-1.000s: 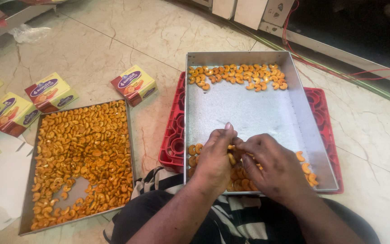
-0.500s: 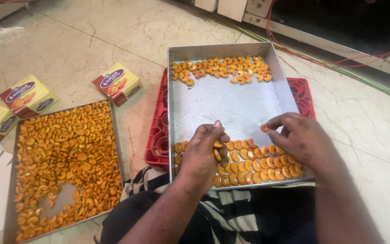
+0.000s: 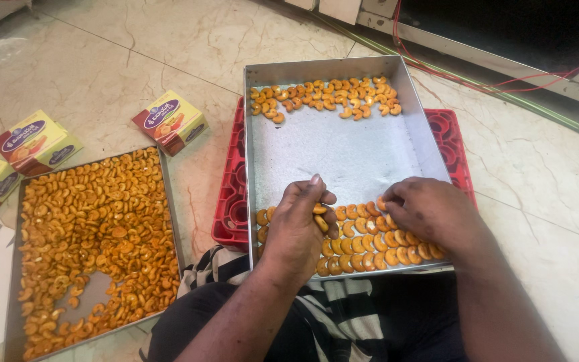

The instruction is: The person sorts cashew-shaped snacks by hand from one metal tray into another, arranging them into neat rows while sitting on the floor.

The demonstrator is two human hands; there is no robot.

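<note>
Left hand: the left hand (image 3: 296, 228) lies knuckles-up over the near left part of the steel tray (image 3: 343, 151), fingers curled, with 1 orange cashew piece (image 3: 319, 209) pinched at its fingertips; whether more sit under the palm is hidden.
Right hand: the right hand (image 3: 430, 213) rests just beside it on the near right, fingers bent down and tips touching the top edge of the laid rows; I cannot tell if it has hold of a piece.
Laid rows: neat rows of cashew pieces (image 3: 370, 245) lie under and between both hands, along the tray's near edge, side by side and touching.
Step in hand: judged from this, the pieces are being set 1 by 1 into tidy rows, and only the nearest band is filled.
Next move: it seems to call for setting the pinched piece flush against the last row without disturbing its neighbours.
Beyond the hands: a bare stretch of tray floor, then a loose heap of pieces (image 3: 323, 97) along the far wall, well apart from both hands.
Under the tray: a red crate (image 3: 232, 201) shows on both sides.
Left of the left hand: a second tray (image 3: 88, 245) on the floor, full of loose pieces.
Farther left: 3 small yellow cartons (image 3: 169, 121) on the tiled floor (image 3: 135, 47).
</note>
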